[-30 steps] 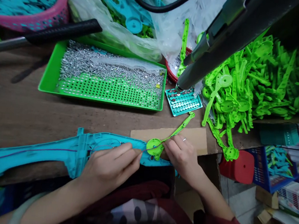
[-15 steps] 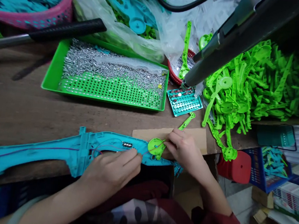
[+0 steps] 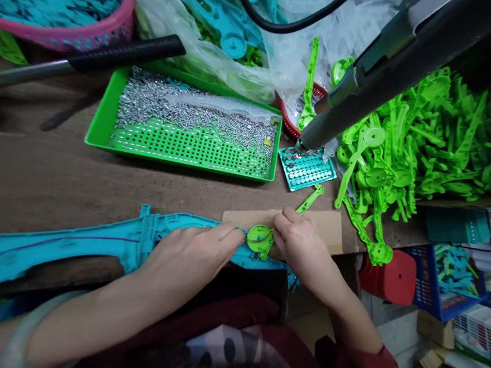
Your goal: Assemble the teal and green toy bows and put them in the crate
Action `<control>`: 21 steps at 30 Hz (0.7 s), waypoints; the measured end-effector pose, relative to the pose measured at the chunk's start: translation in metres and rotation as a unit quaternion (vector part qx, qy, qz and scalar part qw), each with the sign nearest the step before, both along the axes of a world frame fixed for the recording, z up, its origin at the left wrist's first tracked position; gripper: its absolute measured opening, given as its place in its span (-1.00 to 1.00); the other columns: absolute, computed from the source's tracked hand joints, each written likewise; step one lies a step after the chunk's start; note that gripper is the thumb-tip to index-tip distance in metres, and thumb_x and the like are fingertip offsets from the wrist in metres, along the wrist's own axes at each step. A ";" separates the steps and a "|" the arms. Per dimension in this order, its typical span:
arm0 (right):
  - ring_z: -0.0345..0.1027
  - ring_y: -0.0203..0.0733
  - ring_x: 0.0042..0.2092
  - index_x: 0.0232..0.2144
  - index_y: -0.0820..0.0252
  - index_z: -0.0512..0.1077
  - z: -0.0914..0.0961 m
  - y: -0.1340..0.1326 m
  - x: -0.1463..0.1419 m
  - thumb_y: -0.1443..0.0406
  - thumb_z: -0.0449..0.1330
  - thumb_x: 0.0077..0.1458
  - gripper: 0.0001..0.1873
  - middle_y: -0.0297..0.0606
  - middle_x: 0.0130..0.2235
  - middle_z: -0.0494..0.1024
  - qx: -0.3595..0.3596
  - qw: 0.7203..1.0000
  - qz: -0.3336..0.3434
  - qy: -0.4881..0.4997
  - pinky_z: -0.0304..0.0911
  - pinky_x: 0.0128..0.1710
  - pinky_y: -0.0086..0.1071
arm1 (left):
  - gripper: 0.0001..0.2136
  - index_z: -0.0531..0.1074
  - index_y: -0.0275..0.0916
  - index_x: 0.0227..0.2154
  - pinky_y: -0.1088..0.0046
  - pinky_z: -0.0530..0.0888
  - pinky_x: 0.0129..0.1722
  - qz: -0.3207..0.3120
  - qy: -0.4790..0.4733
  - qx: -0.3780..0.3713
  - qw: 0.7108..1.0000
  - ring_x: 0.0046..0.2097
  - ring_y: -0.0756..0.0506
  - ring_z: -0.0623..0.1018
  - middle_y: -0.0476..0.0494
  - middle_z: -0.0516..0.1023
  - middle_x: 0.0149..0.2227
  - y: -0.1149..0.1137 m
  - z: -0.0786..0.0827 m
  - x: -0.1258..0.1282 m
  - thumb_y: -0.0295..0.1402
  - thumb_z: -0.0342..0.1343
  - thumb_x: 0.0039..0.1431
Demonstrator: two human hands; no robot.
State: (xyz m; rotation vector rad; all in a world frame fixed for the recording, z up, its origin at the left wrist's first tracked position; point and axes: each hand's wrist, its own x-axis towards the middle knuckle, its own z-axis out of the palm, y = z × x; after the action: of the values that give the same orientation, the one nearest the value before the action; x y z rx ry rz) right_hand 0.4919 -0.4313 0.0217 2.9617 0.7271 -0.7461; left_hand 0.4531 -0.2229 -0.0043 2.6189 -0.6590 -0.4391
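A long light-blue plastic shell (image 3: 111,245) lies along the table's front edge, a thin dark wire running in it. On its right end sits a lime-green plastic part with a round disc (image 3: 260,232); its arm appears to come out beyond my right hand. A thin reddish wire (image 3: 261,241) crosses this disc between both hands. My left hand (image 3: 202,249) lies over the shell, fingertips pinched at the wire by the disc's left side. At the disc's right edge, my right hand (image 3: 302,247) is closed in a pinch on the wire. Fingers hide both wire ends.
Behind the hands stand a green tray (image 3: 178,163) of small screws and a teal tray (image 3: 309,175) of small round pieces. Cardboard (image 3: 330,230) lies under the work. Lime-green parts (image 3: 388,145) pile up at right, below a dark metal tool (image 3: 358,96). A pink basket (image 3: 90,36) stands at left.
My left hand has moved right and slightly up, close against the disc, covering more of the shell. My right hand stays by the disc. The view has shifted slightly.
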 end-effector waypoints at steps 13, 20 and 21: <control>0.28 -0.21 -0.34 -0.23 0.27 0.40 0.003 -0.006 0.006 0.44 0.10 0.26 -0.92 -0.19 -0.21 0.40 0.046 0.999 0.014 0.021 0.00 -0.39 -0.32 | -0.74 0.57 -0.15 -0.08 0.23 0.54 -0.23 -0.022 0.161 0.154 0.975 -0.19 -0.30 0.66 -0.23 0.68 -0.19 -0.018 0.032 0.045 -0.43 0.04 0.27; 0.41 -0.07 -0.25 -0.22 0.32 0.40 0.010 0.006 -0.010 0.14 0.19 0.27 -0.70 -0.07 -0.17 0.43 0.059 0.998 -0.012 -0.010 0.25 -0.31 -0.27 | -0.76 0.60 -0.30 -0.25 0.18 0.54 -0.28 -0.048 0.141 0.210 0.966 -0.24 -0.35 0.67 -0.37 0.66 -0.28 -0.032 0.044 0.047 -0.55 0.02 0.23; 0.43 -0.04 -0.24 -0.22 0.33 0.40 0.010 0.012 -0.012 0.12 0.18 0.27 -0.68 -0.05 -0.19 0.43 0.040 0.999 -0.025 -0.016 0.26 -0.32 -0.27 | -0.77 0.60 -0.31 -0.27 0.20 0.54 -0.31 -0.059 0.131 0.214 0.966 -0.26 -0.35 0.66 -0.37 0.66 -0.30 -0.033 0.044 0.048 -0.56 0.02 0.22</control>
State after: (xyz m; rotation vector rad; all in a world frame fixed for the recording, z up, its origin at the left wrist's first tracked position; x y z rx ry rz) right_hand 0.4800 -0.4192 0.0320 3.0666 0.6983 -0.6876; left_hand 0.5011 -0.2557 0.0402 2.8453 -0.6939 -1.0470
